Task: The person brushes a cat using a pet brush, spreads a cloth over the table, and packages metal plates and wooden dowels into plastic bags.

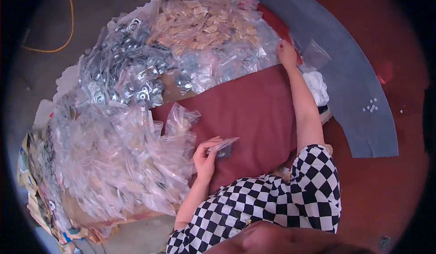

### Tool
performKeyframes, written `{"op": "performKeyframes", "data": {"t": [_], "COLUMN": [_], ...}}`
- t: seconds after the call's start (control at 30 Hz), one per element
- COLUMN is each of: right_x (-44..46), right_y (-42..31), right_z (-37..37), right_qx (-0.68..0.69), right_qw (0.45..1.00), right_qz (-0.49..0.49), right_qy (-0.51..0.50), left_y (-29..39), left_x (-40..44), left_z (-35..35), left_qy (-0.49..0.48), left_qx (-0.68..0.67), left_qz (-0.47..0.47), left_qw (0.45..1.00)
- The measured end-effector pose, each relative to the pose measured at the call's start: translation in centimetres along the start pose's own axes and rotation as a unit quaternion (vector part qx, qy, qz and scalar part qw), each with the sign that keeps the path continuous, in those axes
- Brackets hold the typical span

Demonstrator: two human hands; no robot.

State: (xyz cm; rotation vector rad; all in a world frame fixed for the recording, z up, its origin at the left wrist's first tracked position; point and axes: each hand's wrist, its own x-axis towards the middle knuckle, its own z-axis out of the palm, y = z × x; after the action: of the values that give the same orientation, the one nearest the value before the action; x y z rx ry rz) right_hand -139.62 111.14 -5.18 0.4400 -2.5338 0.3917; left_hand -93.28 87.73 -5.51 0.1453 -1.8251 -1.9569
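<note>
Head view: maroon cloth (245, 113) stretching out before me, between my arms.
Left hand (205, 158): thumb and fingers pinching a small bag (224, 148), clear with something dark inside, right above the cloth's near left part!
Right hand (286, 54): away at the far right, fingers curled beside clear packets (245, 59); whether they grip anything, I can't make out.
Left side: big pile of clear bags (118, 158).
Far side: bagged metal parts (125, 67), then bagged tan pieces (206, 22) to their right.
Right side: grey sheet (359, 81), white bits (371, 109) lying on it.
</note>
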Motion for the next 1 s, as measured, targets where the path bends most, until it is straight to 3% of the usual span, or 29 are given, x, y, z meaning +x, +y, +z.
{"op": "performKeyframes", "data": {"t": [0.07, 0.1, 0.17, 0.2, 0.27, 0.4, 0.47, 0.57, 0.63, 0.73, 0.8, 0.87, 0.93, 1.0], "right_x": [0.2, 0.6, 1.9, 2.4, 3.6, 3.5, 3.8, 3.6, 3.3, 1.9, -2.0, -6.0, -10.6, -14.3], "right_y": [-0.1, 0.0, 0.1, -0.2, -2.1, -6.3, -4.7, -6.2, -6.4, -8.3, -13.0, -15.8, -19.2, -21.4], "right_z": [-0.8, -0.7, -0.6, -0.7, -0.9, 1.2, 6.3, 4.7, 3.6, -0.7, -8.4, -12.1, -14.7, -14.9], "right_qx": [0.161, 0.161, 0.300, 0.300, 0.403, 0.427, 0.134, 0.124, 0.208, 0.316, 0.470, 0.537, 0.592, 0.560], "right_qw": [0.982, 0.982, 0.938, 0.938, 0.909, 0.899, 0.988, 0.987, 0.976, 0.941, 0.851, 0.780, 0.701, 0.674], "right_qz": [0.073, 0.074, 0.169, 0.169, 0.007, 0.037, -0.046, -0.001, -0.031, -0.029, 0.054, 0.017, -0.037, -0.165], "right_qy": [0.064, 0.063, 0.037, 0.038, -0.106, -0.094, -0.069, -0.104, -0.057, -0.121, -0.227, -0.322, -0.395, -0.452], "left_y": [-0.1, -0.2, -0.6, -0.7, -0.6, -0.8, -1.5, -1.7, -1.6, -2.3, -2.4, -1.4, -1.2, -1.0], "left_x": [-0.2, -0.2, -0.6, -0.7, -0.6, -0.9, -0.9, -0.4, -0.3, -0.3, 0.2, 0.5, 0.8, 0.7], "left_z": [0.2, 0.3, 0.4, 0.3, 0.4, 0.1, 0.1, 0.0, -0.5, -1.0, -0.7, 0.1, 0.1, 0.3], "left_qy": [0.020, 0.038, 0.062, 0.086, 0.088, 0.085, 0.089, 0.110, 0.129, 0.131, 0.121, 0.131, 0.137, 0.133], "left_qx": [-0.018, -0.037, -0.016, 0.006, 0.010, 0.039, 0.027, 0.011, -0.010, -0.043, -0.065, -0.128, -0.081, -0.129], "left_qz": [-0.015, -0.027, -0.052, -0.076, -0.078, -0.100, -0.081, -0.059, -0.090, -0.134, -0.133, -0.103, -0.111, -0.119], "left_qw": [1.000, 0.998, 0.997, 0.993, 0.993, 0.991, 0.992, 0.992, 0.987, 0.981, 0.981, 0.978, 0.981, 0.975]}}
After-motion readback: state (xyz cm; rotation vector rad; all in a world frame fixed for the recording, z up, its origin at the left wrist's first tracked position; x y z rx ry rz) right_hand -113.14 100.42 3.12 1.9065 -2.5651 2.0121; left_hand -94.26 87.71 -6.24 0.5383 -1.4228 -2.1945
